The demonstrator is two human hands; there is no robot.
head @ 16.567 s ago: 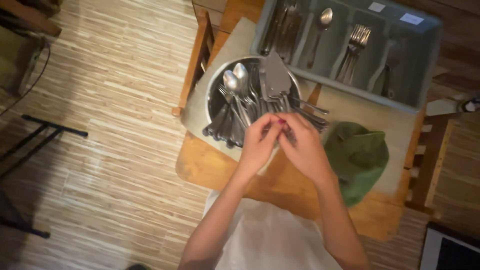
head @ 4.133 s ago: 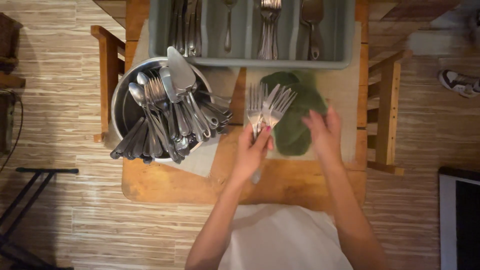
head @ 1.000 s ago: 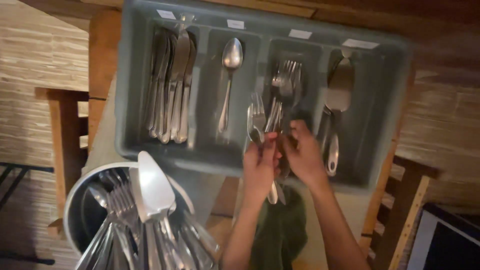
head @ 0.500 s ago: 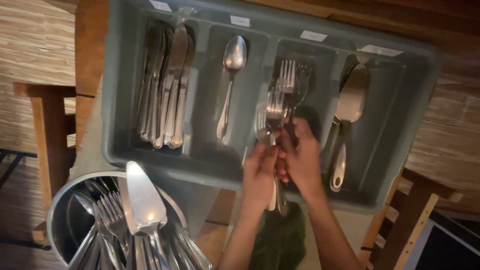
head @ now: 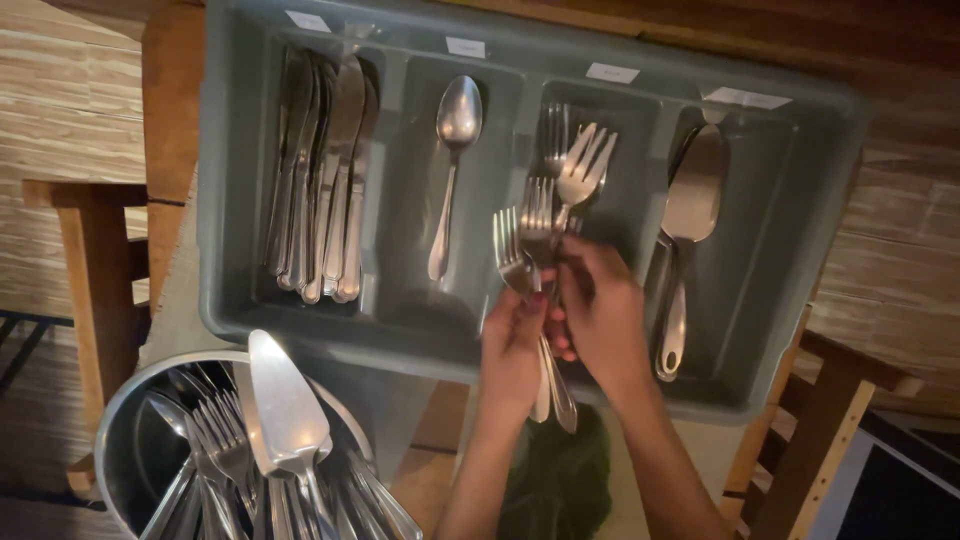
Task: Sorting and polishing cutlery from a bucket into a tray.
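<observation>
A grey cutlery tray [head: 225, 170] with labelled compartments lies on a wooden table. My left hand [head: 512, 345] and my right hand [head: 603, 318] together grip a bunch of metal forks [head: 545, 225] by the handles, tines pointing away, over the tray's third compartment from the left. More forks lie in that compartment beneath them. The leftmost compartment holds several knives [head: 320, 180], the second a single spoon [head: 452, 160], the rightmost a large serving spoon [head: 685, 230].
A round metal bowl [head: 115, 440] at the lower left holds several forks, spoons and a cake server [head: 285, 410]. A dark green cloth [head: 560, 485] lies under my wrists. Wooden chair frames stand at the left [head: 90, 270] and right [head: 830, 420].
Since a second ago my hands have stayed over the fork compartment with the forks still in them; the view has shifted slightly and the tines have fanned out a little.
</observation>
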